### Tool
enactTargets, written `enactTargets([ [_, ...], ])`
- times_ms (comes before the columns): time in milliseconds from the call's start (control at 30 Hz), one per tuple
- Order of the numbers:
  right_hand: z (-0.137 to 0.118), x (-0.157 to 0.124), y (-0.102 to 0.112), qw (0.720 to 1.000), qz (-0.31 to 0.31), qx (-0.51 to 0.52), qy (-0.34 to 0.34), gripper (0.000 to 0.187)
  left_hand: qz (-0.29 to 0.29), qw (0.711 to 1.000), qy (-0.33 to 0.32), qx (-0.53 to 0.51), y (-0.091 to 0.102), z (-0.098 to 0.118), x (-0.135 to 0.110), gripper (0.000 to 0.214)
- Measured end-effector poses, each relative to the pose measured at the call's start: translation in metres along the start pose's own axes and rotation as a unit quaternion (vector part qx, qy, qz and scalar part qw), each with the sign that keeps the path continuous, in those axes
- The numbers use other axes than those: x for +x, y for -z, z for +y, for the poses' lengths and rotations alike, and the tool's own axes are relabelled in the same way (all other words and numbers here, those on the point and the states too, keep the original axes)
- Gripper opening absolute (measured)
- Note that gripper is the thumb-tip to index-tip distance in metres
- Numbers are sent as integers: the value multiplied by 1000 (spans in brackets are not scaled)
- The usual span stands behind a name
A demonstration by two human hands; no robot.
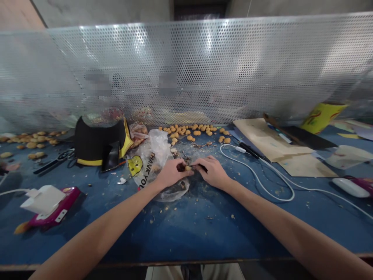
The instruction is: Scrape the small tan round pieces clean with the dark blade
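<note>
Between the thumb and fingers of my left hand [174, 171] is a small round yellow-brown fruit [188, 168]. My right hand [212, 171] is closed in a pinch right beside it, its fingertips near the fruit; what they hold is too small to make out. Under and beside my left hand lies a crumpled clear plastic bag [157, 146] with "THANK YOU" printed on it. Dark scraps lie behind my hands. Farther back, many similar yellow-brown fruits [197, 132] are spread loosely along the mesh, with some thin twigs [204, 144] in front of them.
A perforated metal screen [204, 70] borders the blue table [180, 237] at the back. To the left stand a black-and-yellow box [96, 142] and a white charger on a magenta power strip [68, 202]. A white cable [256, 175], cardboard [262, 140] and a yellow container [323, 116] occupy the right.
</note>
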State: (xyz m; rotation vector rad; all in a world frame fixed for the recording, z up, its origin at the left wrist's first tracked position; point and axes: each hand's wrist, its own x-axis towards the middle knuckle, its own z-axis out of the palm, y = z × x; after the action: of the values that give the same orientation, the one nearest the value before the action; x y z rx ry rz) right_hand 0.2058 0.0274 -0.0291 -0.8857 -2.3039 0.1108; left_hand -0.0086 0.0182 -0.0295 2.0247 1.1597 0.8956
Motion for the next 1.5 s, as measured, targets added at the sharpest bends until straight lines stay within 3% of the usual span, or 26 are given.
enactTargets([
  [367, -2, 0, 0, 999, 1, -33, 30, 18, -2, 1000, 2, -3, 1, 1, 1, 42],
  [567, -1, -3, 2, 999, -3, -42, 8, 18, -8, 1000, 5, -10, 1, 1, 1, 41],
  [1500, 2, -1, 2, 998, 12, -46, 36, 23, -2, 1000, -4, 10, 1, -1, 2, 42],
])
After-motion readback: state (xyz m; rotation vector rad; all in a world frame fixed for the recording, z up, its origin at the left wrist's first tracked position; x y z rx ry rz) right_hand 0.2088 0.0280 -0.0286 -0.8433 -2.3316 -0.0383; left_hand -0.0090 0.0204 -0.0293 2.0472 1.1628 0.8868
